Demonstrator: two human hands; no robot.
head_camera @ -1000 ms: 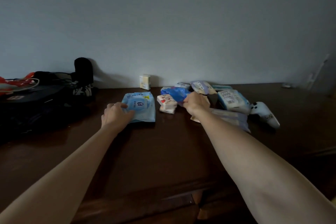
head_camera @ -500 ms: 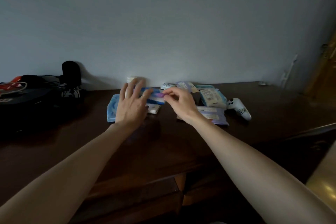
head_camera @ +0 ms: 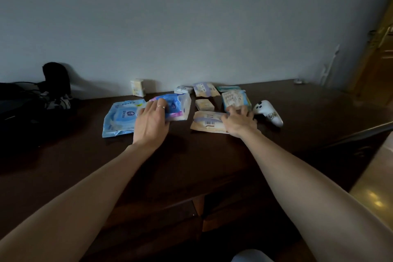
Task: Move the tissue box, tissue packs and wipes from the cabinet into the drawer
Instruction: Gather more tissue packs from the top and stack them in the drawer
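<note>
On the dark wooden cabinet top [head_camera: 191, 155] lie several tissue and wipe packs. My left hand [head_camera: 152, 122] grips a blue and pink tissue pack [head_camera: 177, 107], lifted a little beside a flat light-blue wipes pack [head_camera: 119, 118]. My right hand [head_camera: 239, 120] rests with curled fingers on the right end of a flat beige pack with a barcode [head_camera: 207, 122]. Behind it stand a pale tissue pack with a blue side [head_camera: 235, 100], a small beige pack [head_camera: 204, 104], another beige pack [head_camera: 204, 89] and a small box [head_camera: 137, 87] by the wall.
A white game controller [head_camera: 269, 112] lies just right of my right hand. A black bag and dark gear [head_camera: 32, 104] fill the left end of the cabinet. Below the front edge a drawer front [head_camera: 170, 215] shows. A door frame [head_camera: 378, 49] stands at right.
My left hand took over the blue and pink pack from my right hand. My right hand moved right and down onto the beige barcode pack.
</note>
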